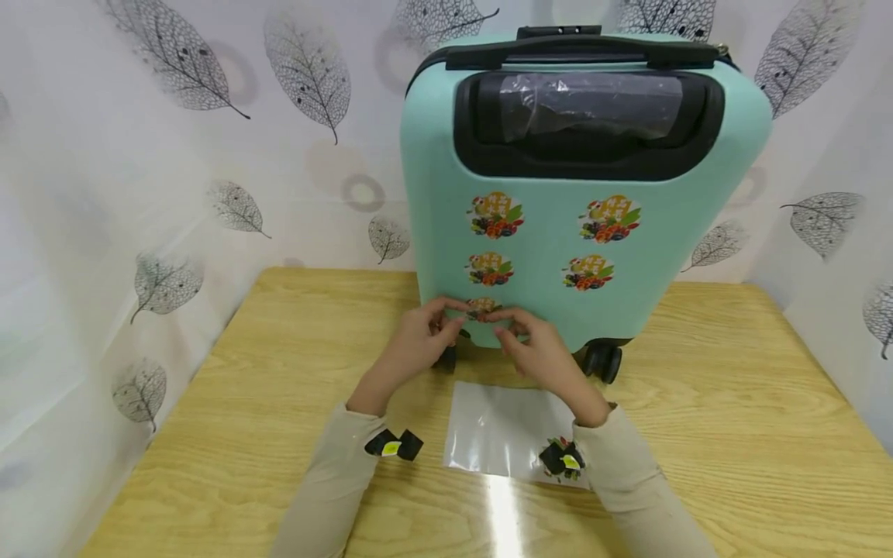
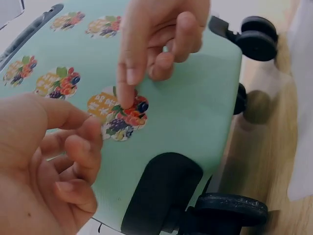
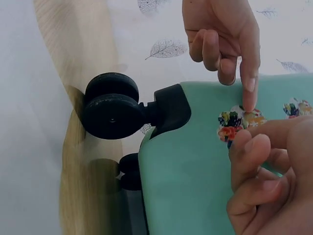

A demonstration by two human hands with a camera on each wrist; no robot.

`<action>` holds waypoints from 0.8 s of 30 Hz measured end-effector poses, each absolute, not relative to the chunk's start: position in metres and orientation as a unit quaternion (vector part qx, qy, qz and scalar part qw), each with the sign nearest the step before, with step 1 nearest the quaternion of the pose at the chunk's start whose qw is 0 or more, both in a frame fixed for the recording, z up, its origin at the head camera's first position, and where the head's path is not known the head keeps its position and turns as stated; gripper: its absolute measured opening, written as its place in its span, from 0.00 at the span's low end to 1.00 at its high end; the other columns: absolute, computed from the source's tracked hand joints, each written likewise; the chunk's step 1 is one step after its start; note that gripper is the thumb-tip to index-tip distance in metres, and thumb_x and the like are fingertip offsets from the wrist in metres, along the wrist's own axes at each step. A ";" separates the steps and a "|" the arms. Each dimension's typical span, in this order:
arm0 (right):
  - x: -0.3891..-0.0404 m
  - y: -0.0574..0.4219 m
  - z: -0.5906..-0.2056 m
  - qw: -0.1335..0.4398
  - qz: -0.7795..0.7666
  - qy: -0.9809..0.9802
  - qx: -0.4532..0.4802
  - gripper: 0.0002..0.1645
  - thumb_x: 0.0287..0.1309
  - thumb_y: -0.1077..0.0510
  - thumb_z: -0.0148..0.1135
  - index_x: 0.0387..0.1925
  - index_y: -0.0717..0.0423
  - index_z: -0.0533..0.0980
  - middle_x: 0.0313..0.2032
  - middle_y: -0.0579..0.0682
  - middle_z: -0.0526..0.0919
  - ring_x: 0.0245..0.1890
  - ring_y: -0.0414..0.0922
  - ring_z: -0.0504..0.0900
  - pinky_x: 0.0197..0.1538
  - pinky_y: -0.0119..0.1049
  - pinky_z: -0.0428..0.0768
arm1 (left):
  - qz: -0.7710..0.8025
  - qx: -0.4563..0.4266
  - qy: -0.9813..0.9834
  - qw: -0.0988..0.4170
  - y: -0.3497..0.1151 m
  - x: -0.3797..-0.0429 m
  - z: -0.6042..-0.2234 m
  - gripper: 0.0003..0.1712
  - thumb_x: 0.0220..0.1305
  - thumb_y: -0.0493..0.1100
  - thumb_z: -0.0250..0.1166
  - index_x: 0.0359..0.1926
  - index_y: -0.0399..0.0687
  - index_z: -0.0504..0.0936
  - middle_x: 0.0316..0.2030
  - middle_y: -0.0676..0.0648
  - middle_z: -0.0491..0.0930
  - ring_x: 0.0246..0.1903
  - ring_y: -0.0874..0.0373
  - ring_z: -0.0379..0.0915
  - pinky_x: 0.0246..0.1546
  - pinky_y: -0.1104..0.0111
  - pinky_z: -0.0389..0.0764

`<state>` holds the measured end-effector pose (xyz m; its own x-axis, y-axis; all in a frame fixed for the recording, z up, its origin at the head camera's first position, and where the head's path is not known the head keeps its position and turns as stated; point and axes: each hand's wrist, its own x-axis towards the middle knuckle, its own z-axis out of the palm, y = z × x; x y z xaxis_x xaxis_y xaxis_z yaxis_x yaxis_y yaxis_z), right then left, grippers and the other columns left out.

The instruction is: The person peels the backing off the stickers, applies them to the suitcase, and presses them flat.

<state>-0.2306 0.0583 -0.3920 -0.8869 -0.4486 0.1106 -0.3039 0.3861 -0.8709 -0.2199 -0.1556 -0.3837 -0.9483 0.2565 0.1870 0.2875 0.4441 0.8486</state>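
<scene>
A mint-green suitcase (image 1: 544,232) stands upright on the table, its black handle recess near the top. Both index fingers press on the lowest round fruit sticker (image 2: 120,120), which lies on the suitcase near its bottom edge. My left hand (image 1: 415,337) touches the sticker's left side with the index fingertip, its other fingers loosely bent. From the right, my right hand (image 1: 540,349) lays its extended index finger on the same sticker, the remaining fingers curled. In the right wrist view, the right hand (image 3: 274,171) hides part of the sticker (image 3: 230,127).
Several matching stickers (image 1: 589,273) sit in two columns higher on the suitcase. A glossy white sheet (image 1: 498,426) lies on the wooden table (image 1: 279,434), a fruit print at its right corner near the right sleeve. Black caster wheels (image 1: 603,360) support the suitcase. Leaf-patterned cloth (image 1: 300,194) hangs behind.
</scene>
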 end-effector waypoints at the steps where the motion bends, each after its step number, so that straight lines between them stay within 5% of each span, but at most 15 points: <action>1: -0.231 0.059 -0.393 0.077 -0.508 0.827 -0.227 0.17 0.71 0.54 0.51 0.57 0.49 0.75 0.24 0.51 0.75 0.08 0.40 0.66 0.14 0.35 0.67 | -0.511 -0.157 -0.845 -0.001 -0.157 -0.220 -0.384 0.13 0.71 0.41 0.56 0.53 0.47 0.79 0.23 0.46 0.76 0.16 0.60 0.63 0.17 0.71 0.67; 12: -0.236 0.064 -0.406 0.124 -0.526 0.807 -0.237 0.21 0.71 0.59 0.49 0.63 0.51 0.71 0.29 0.66 0.79 0.11 0.43 0.71 0.15 0.34 0.70 | -0.531 -0.166 -0.822 -0.118 -0.164 -0.227 -0.390 0.18 0.71 0.41 0.55 0.59 0.49 0.76 0.25 0.36 0.77 0.13 0.54 0.65 0.17 0.66 0.70; 24: -0.237 0.066 -0.409 0.149 -0.525 0.803 -0.239 0.22 0.71 0.57 0.50 0.64 0.52 0.70 0.30 0.63 0.78 0.10 0.40 0.70 0.15 0.35 0.71 | -0.521 -0.183 -0.820 -0.152 -0.167 -0.230 -0.398 0.18 0.72 0.42 0.54 0.60 0.48 0.75 0.28 0.34 0.77 0.16 0.51 0.66 0.20 0.61 0.72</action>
